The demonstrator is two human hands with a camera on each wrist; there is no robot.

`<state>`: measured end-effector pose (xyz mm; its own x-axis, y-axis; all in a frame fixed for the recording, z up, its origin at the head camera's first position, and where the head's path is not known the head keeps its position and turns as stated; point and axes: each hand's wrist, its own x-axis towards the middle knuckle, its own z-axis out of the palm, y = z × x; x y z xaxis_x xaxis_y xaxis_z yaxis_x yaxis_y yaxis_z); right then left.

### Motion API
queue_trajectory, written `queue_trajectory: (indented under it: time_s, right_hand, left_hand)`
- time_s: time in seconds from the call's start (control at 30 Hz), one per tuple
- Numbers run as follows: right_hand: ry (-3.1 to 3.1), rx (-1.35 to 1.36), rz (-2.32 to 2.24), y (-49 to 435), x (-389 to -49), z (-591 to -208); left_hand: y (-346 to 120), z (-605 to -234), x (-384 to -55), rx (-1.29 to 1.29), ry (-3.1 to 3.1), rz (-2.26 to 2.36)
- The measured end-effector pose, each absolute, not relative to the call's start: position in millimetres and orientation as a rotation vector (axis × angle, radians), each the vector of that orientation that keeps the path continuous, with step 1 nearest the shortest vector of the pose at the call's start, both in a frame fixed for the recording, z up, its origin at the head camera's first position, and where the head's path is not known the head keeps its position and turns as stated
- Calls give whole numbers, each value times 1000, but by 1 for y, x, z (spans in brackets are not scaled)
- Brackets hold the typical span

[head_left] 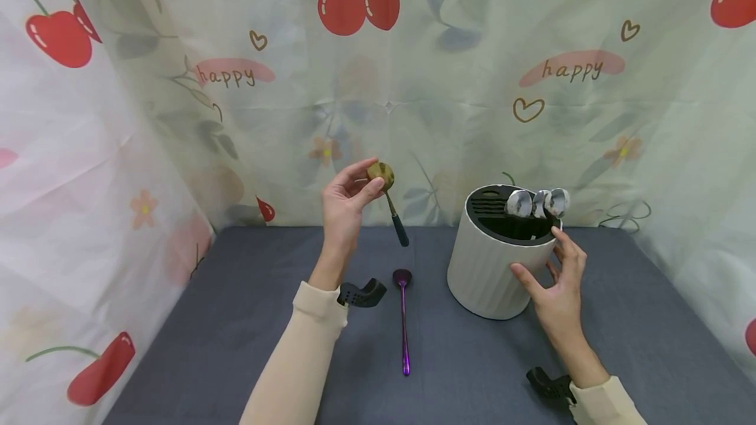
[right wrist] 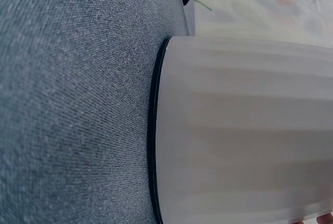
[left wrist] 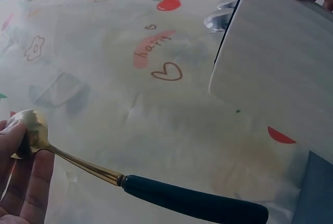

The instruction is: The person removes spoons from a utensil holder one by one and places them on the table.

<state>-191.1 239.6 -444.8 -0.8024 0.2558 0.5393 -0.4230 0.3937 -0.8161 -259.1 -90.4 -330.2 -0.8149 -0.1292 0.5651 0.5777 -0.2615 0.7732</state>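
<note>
1. Nearest us are two cream sleeves [head_left: 301,363], with two black wrist devices [head_left: 361,293], above a worktop [head_left: 254,320] covered in finely woven grey-blue cloth.
2. Near the middle, we see one purple spoon [head_left: 404,320] lying lengthwise, glossy and slender, its round bowl at the far end.
3. To its right, the right hand [head_left: 558,287] has thumb and fingers set wide apart, curved around the right side of one container [head_left: 493,274].
4. That container stands upright on the worktop: an off-white, softly ribbed cylinder with a black slotted top. We count three shiny silver spoon heads [head_left: 539,204] above its far right part.
5. Left of the container, in the air, the left hand [head_left: 345,205] pinches one gold spoon [left wrist: 122,180] by its bowl; its smooth dark green handle points down.
6. Farthest, we find creased printed fabric [head_left: 390,84] with two "happy" patches.
</note>
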Motion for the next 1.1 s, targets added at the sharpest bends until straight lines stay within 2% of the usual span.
queue_trajectory:
  time_s: [0.57, 1.1]
  right_hand:
    - [-2060, 135, 1450, 240, -191, -446]
    - [-2047, 130, 1451, 239, -191, -445]
  left_hand:
    - [-113, -338, -257, -613, -1843, -1998]
    - [-120, -357, -256, -476, -2005, -2194]
